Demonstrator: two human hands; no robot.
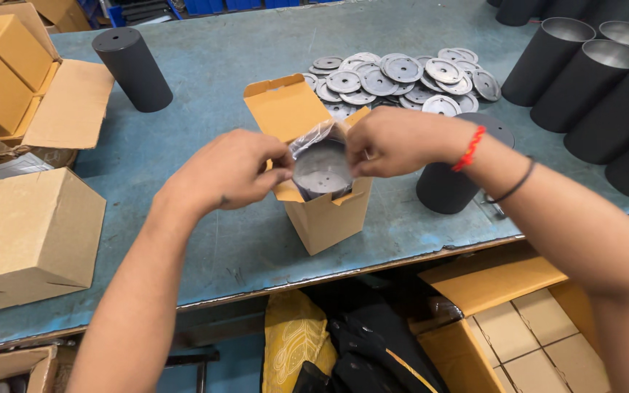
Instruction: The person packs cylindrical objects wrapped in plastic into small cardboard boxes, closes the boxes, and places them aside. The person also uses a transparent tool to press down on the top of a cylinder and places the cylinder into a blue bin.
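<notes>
Both hands are at the top of a small open cardboard box (327, 211) standing upright near the front edge of the blue-green table (212, 65). Left hand (228, 171) is pinched shut on the clear plastic bag (313, 138) w/ a dark cylinder (322, 171) inside, right hand (394, 140) is pinching the bag's other side. The bagged cylinder sits partway down in the box, top end showing. Just right of the box is another black cylinder (445, 188), behind it a pile of round metal discs (402, 80). More black tubes (591, 80) far right, bigger cardboard boxes (30, 233) on the left.
</notes>
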